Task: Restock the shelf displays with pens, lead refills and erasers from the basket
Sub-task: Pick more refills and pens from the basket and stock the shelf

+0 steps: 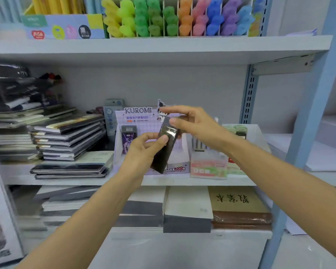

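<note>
While both hands are busy with a single item, the wide middle shelf (182, 181) runs straight beyond them, its front edge passing just under the left grip (142, 150). Stacks of notebooks (66, 136) lie well to the left of that grip. Directly behind both grips stands a lilac display box (138, 113) with a cartoon header card, and a pink-and-green box (209, 167) sits just beside it, below and behind the right grip (194, 125).

The left grip is clenched around the lower half of a dark packet (166, 146), thumb across its face. The right grip pinches the packet's upper end between thumb and fingers, with the forefinger held out straight. The packet is held in the air between the two, in front of the display box and not yet in it.

Its long axis stands nearly upright, the top leaning a little right and away. The box opening lies beyond and slightly below the right grip, which looks the nearer of the two. Judging from the box, this is a lead refill pack, and seating it probably means carrying it forward and down, kept upright, beside the purple pack (128, 138) already standing left of the left grip.
</note>
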Demonstrator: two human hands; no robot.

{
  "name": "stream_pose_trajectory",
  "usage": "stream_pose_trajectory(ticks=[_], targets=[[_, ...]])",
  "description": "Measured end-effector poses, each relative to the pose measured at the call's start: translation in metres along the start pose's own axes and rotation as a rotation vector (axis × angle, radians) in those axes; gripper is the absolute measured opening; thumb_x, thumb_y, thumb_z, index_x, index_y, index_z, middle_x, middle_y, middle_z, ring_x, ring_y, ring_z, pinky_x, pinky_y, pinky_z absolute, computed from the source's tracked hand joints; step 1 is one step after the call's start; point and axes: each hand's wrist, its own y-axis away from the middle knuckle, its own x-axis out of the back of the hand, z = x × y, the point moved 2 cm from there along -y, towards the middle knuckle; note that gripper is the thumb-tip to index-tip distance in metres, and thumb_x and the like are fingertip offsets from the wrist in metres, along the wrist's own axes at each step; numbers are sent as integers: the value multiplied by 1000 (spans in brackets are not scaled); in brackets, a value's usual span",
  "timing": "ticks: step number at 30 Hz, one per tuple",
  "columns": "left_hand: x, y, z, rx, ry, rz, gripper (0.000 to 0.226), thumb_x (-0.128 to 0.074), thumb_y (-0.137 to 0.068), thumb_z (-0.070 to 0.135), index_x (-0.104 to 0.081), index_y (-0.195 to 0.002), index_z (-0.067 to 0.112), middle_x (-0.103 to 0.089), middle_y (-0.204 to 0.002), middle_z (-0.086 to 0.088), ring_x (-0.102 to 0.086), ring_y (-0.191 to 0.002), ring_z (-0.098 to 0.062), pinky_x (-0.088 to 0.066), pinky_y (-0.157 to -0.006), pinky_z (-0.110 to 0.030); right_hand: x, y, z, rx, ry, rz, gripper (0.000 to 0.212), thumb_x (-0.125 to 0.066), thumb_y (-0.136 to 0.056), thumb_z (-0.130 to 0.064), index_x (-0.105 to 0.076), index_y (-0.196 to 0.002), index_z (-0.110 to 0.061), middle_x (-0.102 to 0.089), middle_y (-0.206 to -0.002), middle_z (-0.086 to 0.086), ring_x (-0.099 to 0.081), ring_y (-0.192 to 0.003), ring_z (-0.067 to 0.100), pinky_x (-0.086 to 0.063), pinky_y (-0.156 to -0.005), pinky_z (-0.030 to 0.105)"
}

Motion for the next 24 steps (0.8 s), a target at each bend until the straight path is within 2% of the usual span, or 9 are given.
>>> stream_pose_trajectory(ticks=[2, 4, 7, 9, 12, 14, 16, 19, 24], targets=[[16, 1, 0, 15, 36, -9, 19, -61, -92, 34, -66, -95, 16, -65, -67, 5, -61, -57, -9, -47, -47, -20, -9, -6, 1, 13, -150, -180, 41, -52, -97, -15, -51, -138, -14, -57, -134, 4, -63, -109, 23, -53, -88, 33], [30, 4, -1, 31, 46, -59, 21, -58, -93, 34, -67, -95, 16, -64, -68, 4, -60, -58, -11, -48, -49, -21, -13, -13, 2, 22, -178, -223, 40, -56, -95, -14, -54, -135, -15, -60, -130, -1, -63, -110, 19, -51, -89, 29], [43, 6, -8, 41, 78, -95, 30, -49, -99, 36, -69, -104, 13, -74, -88, -3, -67, -72, -15, -55, -67, -27, -22, -27, 5, -4, -27, -124, 20, -67, -89, -22, -71, -109, -20, -69, -99, 7, -59, -74, 12, -49, -73, 21], [55, 4, -13, -35, 26, 19, 36, -39, -103, 36, -67, -112, 16, -73, -103, -3, -68, -91, -15, -55, -82, -30, -28, -39, 7, -4, 16, 6, 7, -71, -86, -25, -72, -86, -19, -68, -81, 10, -50, -63, 11, -43, -61, 21], [82, 11, -23, -364, -362, 189, 23, -42, -103, 28, -60, -117, 24, -65, -113, 11, -58, -107, -7, -46, -91, -23, -31, -57, 10, 44, 37, 253, 18, -69, -88, -20, -61, -71, -20, -65, -66, 4, -51, -56, 2, -41, -56, 16], [95, 19, -39, -466, -751, 170, 26, -51, -99, 20, -58, -123, 21, -61, -125, 6, -51, -119, -14, -41, -98, -31, -33, -67, 14, 45, 159, 326, 22, -68, -89, -25, -56, -71, -22, -66, -65, 13, -47, -55, 7, -37, -57, 24], [100, 24, -57, -494, -1053, 83, 36, -58, -94, 16, -57, -129, 12, -54, -138, -2, -38, -137, -27, -33, -110, -40, -41, -75, 20, 40, 315, 352, 21, -69, -88, -31, -57, -73, -22, -66, -63, 8, -43, -55, 8, -35, -59, 28], [99, 30, -69, -555, -1240, 11, 46, -62, -92, 21, -52, -135, 7, -49, -144, -7, -23, -146, -31, -24, -117, -47, -63, -81, 25, 50, 462, 375, 17, -68, -87, -37, -63, -80, -22, -70, -71, 0, -48, -54, 0, -42, -57, 28], [98, 30, -69, -608, -1322, 20, 51, -66, -88, 20, -52, -135, 4, -54, -137, -11, -27, -144, -35, -27, -116, -50, -97, -86, 29, 135, 606, 282, 26, -67, -89, -35, -68, -92, -9, -65, -70, 3, -48, -50, 7, -49, -62, 35]])
